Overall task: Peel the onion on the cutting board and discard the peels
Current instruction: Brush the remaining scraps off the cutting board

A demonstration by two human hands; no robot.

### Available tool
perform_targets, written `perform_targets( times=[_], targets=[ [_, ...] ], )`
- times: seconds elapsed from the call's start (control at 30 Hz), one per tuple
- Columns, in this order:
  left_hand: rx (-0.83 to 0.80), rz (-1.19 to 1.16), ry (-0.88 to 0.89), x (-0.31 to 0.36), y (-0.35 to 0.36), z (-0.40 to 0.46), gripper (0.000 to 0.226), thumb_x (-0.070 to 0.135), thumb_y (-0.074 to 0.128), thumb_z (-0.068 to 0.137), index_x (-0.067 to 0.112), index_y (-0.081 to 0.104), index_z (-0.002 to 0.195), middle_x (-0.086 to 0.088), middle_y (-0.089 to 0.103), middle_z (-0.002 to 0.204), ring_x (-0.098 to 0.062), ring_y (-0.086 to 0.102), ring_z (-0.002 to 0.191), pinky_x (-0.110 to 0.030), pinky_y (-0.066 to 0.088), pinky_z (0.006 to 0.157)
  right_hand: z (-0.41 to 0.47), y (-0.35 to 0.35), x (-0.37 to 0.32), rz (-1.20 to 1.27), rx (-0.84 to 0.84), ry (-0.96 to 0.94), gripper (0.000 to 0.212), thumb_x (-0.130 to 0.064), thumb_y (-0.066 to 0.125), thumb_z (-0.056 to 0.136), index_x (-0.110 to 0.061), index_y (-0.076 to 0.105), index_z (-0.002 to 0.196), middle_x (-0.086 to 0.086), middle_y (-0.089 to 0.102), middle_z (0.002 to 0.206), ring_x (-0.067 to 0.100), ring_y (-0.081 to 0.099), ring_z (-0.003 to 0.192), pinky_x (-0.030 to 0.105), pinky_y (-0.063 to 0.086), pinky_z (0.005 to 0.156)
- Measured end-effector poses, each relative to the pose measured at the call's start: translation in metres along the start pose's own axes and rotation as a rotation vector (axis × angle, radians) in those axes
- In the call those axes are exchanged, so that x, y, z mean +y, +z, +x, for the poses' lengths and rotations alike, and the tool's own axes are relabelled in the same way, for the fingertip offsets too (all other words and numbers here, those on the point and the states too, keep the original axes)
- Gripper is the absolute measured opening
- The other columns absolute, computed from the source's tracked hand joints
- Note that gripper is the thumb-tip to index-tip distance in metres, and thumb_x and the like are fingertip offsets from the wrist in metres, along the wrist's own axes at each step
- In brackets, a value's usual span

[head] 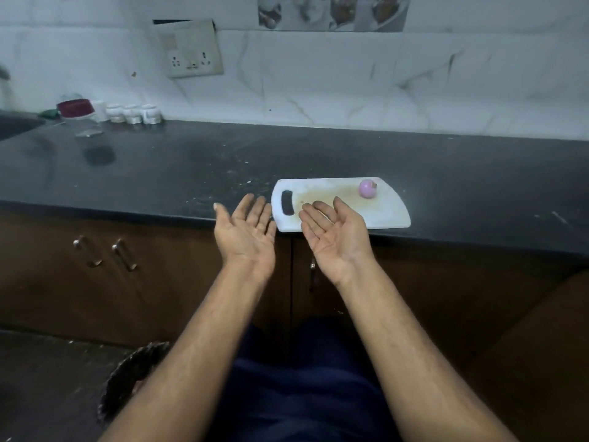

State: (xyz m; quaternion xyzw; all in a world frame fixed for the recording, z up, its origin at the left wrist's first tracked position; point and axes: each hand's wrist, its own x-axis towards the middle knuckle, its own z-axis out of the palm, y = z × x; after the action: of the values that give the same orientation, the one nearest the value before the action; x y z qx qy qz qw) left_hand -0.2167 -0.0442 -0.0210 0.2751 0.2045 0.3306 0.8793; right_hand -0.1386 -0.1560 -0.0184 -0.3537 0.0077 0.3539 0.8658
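Lying on dark countertop (191, 161), white cutting board (389, 212), marble backsplash (350, 84)

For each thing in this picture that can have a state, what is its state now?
left hand: open, palm up, holds nothing
right hand: open, palm up, holds nothing
onion: on the far right part of the board, untouched; purple, seems peeled
cutting board: flat on the counter edge, stained in the middle
cabinet doors: closed
red-lidded jar: lid on
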Motion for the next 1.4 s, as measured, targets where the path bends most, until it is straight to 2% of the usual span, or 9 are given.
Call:
perform_targets(
  times=[0.13,0.27,0.43,0.57,0.77,0.97,1.03,1.17,1.4],
  targets=[
    [-0.019,0.235,-0.021,-0.002,0.009,0.029,0.049,0.047,0.04,0.111,0.01,0.066,0.131,-0.014,0.069,0.136,-0.025,0.063,0.13,-0.041,0.043,0.117,0.026,-0.011,-0.013,-0.111,0.02,-0.16,0.032,-0.026,0.054,0.106,-0.001,0.067,0.121,0.018,0.07,0.125,0.026,0.067,0.12,0.033,0.052,0.106],
    [-0.059,0.5,0.041,0.001,0.018,0.064,0.021,0.031,0.056,0.108,0.016,0.071,0.108,-0.008,0.076,0.115,-0.022,0.072,0.112,-0.033,0.055,0.096,0.066,-0.007,-0.021,-0.986,0.136,-0.519,0.017,-0.013,0.063,0.1,-0.012,0.076,0.11,0.0,0.076,0.114,0.013,0.069,0.11,0.029,0.053,0.102],
    [-0.025,0.831,0.207,-0.001,0.023,0.112,0.01,0.025,0.062,0.105,0.021,0.07,0.109,-0.002,0.074,0.115,-0.018,0.07,0.112,-0.03,0.055,0.09,0.109,0.004,-0.025,-1.581,0.119,-0.475,0.021,-0.019,0.071,0.095,-0.013,0.076,0.115,-0.001,0.076,0.107,0.006,0.064,0.089,0.016,0.045,0.078],
    [-0.074,1.169,0.363,-0.007,0.018,0.146,0.022,0.02,0.068,0.101,0.017,0.071,0.122,0.006,0.073,0.114,-0.008,0.068,0.105,-0.03,0.057,0.095,0.119,0.002,-0.018,-1.6,0.165,-0.522,0.013,-0.02,0.08,0.089,-0.014,0.079,0.1,-0.005,0.075,0.091,0.002,0.062,0.076,0.011,0.041,0.064],
    [-0.064,1.599,0.34,-0.017,0.017,0.187,0.039,0.025,0.071,0.097,0.016,0.068,0.134,-0.005,0.068,0.128,-0.022,0.066,0.115,-0.042,0.054,0.102,0.129,0.003,-0.02,-1.633,0.178,-0.543,0.006,-0.019,0.08,0.086,-0.016,0.079,0.082,-0.012,0.071,0.077,0.002,0.063,0.071,0.014,0.044,0.06],
    [0.081,1.7,0.409,-0.025,0.027,0.199,0.024,0.044,0.068,0.095,0.032,0.078,0.113,0.01,0.077,0.104,-0.018,0.072,0.102,-0.033,0.052,0.076,0.133,0.003,-0.011,-1.645,0.233,-0.608,0.011,-0.014,0.073,0.085,-0.016,0.072,0.075,-0.012,0.066,0.071,0.006,0.063,0.067,0.031,0.057,0.065],
    [0.129,1.699,0.407,-0.026,0.031,0.202,0.021,0.05,0.069,0.093,0.033,0.077,0.102,0.013,0.072,0.088,-0.017,0.072,0.094,-0.031,0.045,0.071,0.133,0.001,-0.011,-1.628,0.234,-0.605,0.012,-0.017,0.074,0.087,-0.016,0.07,0.076,-0.012,0.065,0.07,0.005,0.062,0.067,0.028,0.056,0.064],
    [0.138,1.768,0.368,-0.024,0.041,0.215,0.019,0.051,0.07,0.091,0.038,0.076,0.104,0.01,0.072,0.106,-0.018,0.071,0.097,-0.035,0.052,0.079,0.133,-0.003,-0.014,-1.633,0.186,-0.577,0.015,-0.026,0.074,0.092,-0.017,0.072,0.08,-0.01,0.066,0.072,0.007,0.062,0.067,0.023,0.05,0.06],
    [0.22,1.759,0.418,-0.027,0.04,0.223,0.016,0.043,0.071,0.097,0.029,0.078,0.093,0.008,0.072,0.086,-0.016,0.059,0.076,-0.031,0.038,0.067,0.13,-0.013,-0.022,-1.355,0.238,-0.644,0.016,-0.03,0.068,0.098,-0.019,0.074,0.089,-0.013,0.068,0.07,-0.004,0.062,0.065,0.006,0.043,0.056]
  ],
)
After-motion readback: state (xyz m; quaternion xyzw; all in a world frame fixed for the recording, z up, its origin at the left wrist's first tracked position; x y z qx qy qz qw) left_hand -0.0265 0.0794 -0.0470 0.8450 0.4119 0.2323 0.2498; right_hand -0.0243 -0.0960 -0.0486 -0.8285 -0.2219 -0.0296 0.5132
